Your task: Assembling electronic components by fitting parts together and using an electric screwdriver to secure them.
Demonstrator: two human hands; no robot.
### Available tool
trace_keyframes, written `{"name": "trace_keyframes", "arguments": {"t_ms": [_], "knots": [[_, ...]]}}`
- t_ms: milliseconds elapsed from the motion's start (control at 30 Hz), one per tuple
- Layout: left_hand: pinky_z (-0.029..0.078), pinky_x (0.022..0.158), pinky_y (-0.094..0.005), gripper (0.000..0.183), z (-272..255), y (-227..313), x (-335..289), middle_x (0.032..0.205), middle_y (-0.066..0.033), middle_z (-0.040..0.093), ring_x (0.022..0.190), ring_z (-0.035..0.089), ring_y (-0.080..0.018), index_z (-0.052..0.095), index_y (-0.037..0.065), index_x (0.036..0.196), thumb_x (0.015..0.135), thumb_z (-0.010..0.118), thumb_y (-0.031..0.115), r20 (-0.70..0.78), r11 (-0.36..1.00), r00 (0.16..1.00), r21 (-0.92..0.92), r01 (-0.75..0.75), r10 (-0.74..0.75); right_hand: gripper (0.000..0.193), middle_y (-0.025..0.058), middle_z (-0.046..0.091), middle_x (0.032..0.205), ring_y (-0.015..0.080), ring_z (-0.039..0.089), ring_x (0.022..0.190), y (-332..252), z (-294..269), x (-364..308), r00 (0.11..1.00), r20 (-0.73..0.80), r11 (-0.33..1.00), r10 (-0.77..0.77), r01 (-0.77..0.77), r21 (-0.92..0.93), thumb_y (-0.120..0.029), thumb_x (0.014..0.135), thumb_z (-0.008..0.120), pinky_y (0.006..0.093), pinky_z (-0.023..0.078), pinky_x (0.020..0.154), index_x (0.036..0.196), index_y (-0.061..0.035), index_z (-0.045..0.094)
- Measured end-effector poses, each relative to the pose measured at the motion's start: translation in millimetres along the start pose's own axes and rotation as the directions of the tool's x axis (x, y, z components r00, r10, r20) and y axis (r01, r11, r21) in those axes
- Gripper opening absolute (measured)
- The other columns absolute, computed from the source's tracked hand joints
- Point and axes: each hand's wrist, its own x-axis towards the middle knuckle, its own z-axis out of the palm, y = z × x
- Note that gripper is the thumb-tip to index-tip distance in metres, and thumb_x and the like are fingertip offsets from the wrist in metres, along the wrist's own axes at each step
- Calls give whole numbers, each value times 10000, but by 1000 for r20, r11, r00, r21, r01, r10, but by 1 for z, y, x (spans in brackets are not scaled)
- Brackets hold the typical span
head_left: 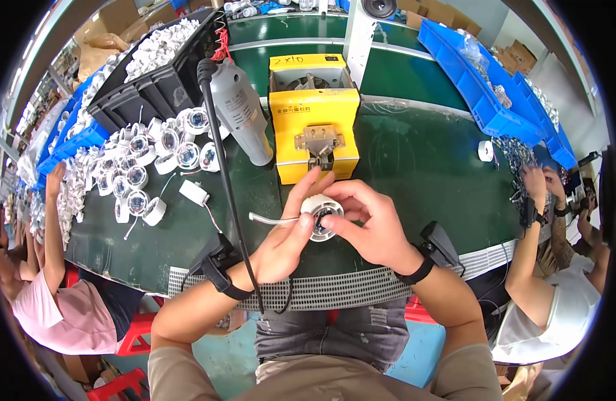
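Observation:
Between my hands, just above the near edge of the table, is a round white plastic housing (316,208) with a dark circuit board inside and a short white cable sticking out to the left. My left hand (289,234) grips its left side, thumb at the rim and fingers behind. From the other side, my right hand (370,220) holds it, with the thumb pressed into the open face over the board. Directly beyond my fingers stands a yellow machine (314,120) with a metal fixture on its front.
Left of the machine, an electric screwdriver (237,110) hangs with its black cord crossing in front. Several white round housings (137,177) and a white block with wires (195,193) lie further left. Black crate (181,73), blue bins (481,87) and co-workers flank the green table (415,174).

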Motion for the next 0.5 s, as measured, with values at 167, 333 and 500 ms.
{"name": "trace_keyframes", "arguments": {"t_ms": [167,333,500], "knots": [[474,932,-285,524,-14,12,8,1256,-100,548,1129,533,-151,365,8,1418,946,576,97,45,934,968,278,226,-248,239,124,662,1010,174,676,829,2,-1,3,1000,17,991,4,-2,-136,-13,826,677,272,560,683,1057,16,624],[561,848,-280,424,-22,14,10,1200,-92,578,1026,588,-128,427,0,1374,958,504,18,6,936,952,183,299,-305,169,128,657,963,198,678,802,0,-2,18,995,2,958,-98,94,-271,-25,827,668,281,558,684,985,23,630],[578,857,-303,366,-25,2,12,1175,-89,586,1013,598,-137,453,-11,1341,977,462,29,-21,935,943,127,331,-331,341,144,643,1006,224,665,864,-16,20,65,946,-146,929,-291,242,-280,-89,816,710,306,543,754,1117,7,581]]}}
